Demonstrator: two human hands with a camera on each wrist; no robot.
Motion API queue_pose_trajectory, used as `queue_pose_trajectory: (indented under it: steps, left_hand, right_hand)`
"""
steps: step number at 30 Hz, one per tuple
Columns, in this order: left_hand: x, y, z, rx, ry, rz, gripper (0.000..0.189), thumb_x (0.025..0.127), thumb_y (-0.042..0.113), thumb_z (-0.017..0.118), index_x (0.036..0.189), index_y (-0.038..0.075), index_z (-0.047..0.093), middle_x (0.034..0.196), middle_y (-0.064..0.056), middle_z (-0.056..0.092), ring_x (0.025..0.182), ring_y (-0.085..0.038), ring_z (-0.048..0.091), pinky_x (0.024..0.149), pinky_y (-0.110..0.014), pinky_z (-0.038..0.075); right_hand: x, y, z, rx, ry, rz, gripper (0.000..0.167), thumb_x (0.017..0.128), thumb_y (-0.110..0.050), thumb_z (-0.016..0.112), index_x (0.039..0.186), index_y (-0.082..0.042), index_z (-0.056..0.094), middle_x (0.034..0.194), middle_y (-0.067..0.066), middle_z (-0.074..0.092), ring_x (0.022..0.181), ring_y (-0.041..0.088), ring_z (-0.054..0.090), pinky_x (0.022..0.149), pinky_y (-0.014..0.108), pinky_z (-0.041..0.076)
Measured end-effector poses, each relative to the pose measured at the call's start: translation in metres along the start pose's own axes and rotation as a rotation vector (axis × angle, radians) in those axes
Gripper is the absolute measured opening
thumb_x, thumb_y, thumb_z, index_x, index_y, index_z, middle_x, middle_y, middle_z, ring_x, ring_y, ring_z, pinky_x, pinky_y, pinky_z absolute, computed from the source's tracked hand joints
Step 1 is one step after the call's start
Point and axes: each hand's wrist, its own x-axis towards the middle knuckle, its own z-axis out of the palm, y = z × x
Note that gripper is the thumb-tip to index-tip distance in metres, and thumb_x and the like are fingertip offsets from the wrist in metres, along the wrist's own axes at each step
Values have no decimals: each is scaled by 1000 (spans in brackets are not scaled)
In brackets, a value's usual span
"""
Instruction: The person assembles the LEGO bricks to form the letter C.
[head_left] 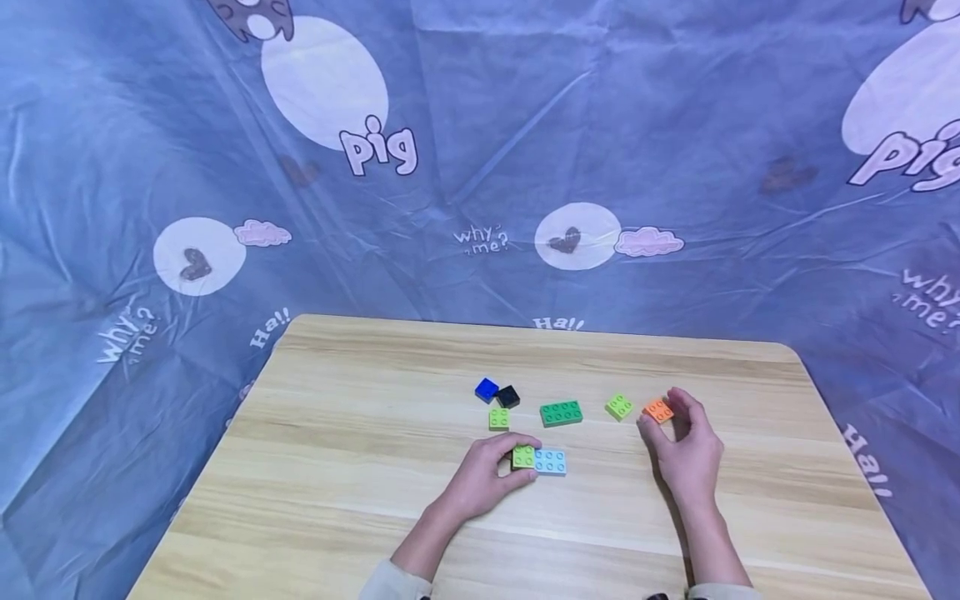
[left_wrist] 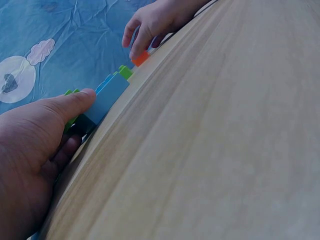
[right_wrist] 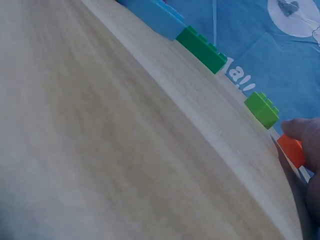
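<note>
Between thumb and fingers, my left hand [head_left: 482, 477] holds a lime green building brick [head_left: 523, 457]. A light blue brick [head_left: 551, 462] sits against its right side. In the left wrist view, a dark piece [left_wrist: 85, 124] shows below the lime one, partly covered by the fingers. Farther right, my right hand [head_left: 692, 460] pinches an orange brick [head_left: 658, 411] at the table surface; the right wrist view shows the thumb against the orange brick [right_wrist: 292, 150]. Just left of it lies another lime brick [head_left: 619, 407].
A green brick [head_left: 561, 413] lies mid-table behind the light blue one. Left of it are a blue brick [head_left: 486, 390], a black brick [head_left: 508, 396] and a lime brick [head_left: 498, 418], close together. Blue printed cloth [head_left: 480, 167] hangs behind the wooden table [head_left: 337, 433].
</note>
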Motion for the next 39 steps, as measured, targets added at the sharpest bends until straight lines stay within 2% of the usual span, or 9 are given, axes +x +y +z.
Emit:
queue_pose_trajectory:
  steps: [4,7,10,11,14,18,28,33,39]
  left_hand:
    - [0,1,1,-5,-7,-2,40,94,25,82,133,26,70,129,12,72,119,-6,66,105,-30,54]
    - [0,1,1,-14,-9,-10,40,94,25,82,133,26,70,129,12,72,117,-5,66,103,-29,54]
    - [0,2,0,-21,-7,-17,40,94,25,82,132,26,70,128,12,72,116,-5,66,101,-27,55]
    - [0,2,0,-25,-8,-18,40,94,25,82,132,26,70,127,12,72,116,-4,66,101,-27,55]
    - [1,2,-1,-27,-10,-19,39,94,26,81,132,25,70,128,12,72,116,-4,66,100,-27,55]
    - [1,2,-1,-28,-12,-21,39,94,26,81,132,26,70,129,12,72,117,-4,65,101,-26,55]
    - [-2,4,1,-16,-5,-24,39,94,27,81,131,28,70,129,13,72,117,-4,65,102,-27,54]
    - [-1,3,1,-20,-4,-14,38,95,29,81,132,28,70,130,12,72,117,-4,65,102,-27,54]
    - [-1,2,1,-19,-2,-13,38,95,29,81,132,28,70,130,12,72,116,-3,65,100,-26,54]
  right_hand:
    - [3,0,0,-57,-31,12,60,89,-4,85,144,-5,59,139,17,68,131,37,62,106,5,38]
    - [3,1,1,-89,-26,21,53,90,-3,83,138,-4,63,134,17,71,129,37,64,109,14,42]
    - [2,1,2,-79,-15,29,51,90,-1,82,137,-4,63,129,16,73,124,34,66,108,15,44]
    - [1,0,3,-70,-8,33,51,89,0,82,136,-4,63,127,16,73,121,31,66,105,12,43]
    - [-1,-2,3,-23,19,46,52,86,5,81,135,-3,63,123,14,74,113,15,64,97,2,40]
    - [-5,-3,3,65,49,55,52,83,12,77,132,-1,64,120,13,72,107,-1,57,98,3,43]
    - [-26,-11,12,334,61,6,48,82,24,69,127,6,64,120,14,69,109,6,65,100,11,50]
    - [-40,-17,13,434,-23,-56,51,79,30,65,125,9,66,119,14,71,111,7,68,99,15,53]
    - [-49,-18,16,481,-258,-233,60,75,34,66,130,11,63,125,27,68,122,7,66,103,19,52]
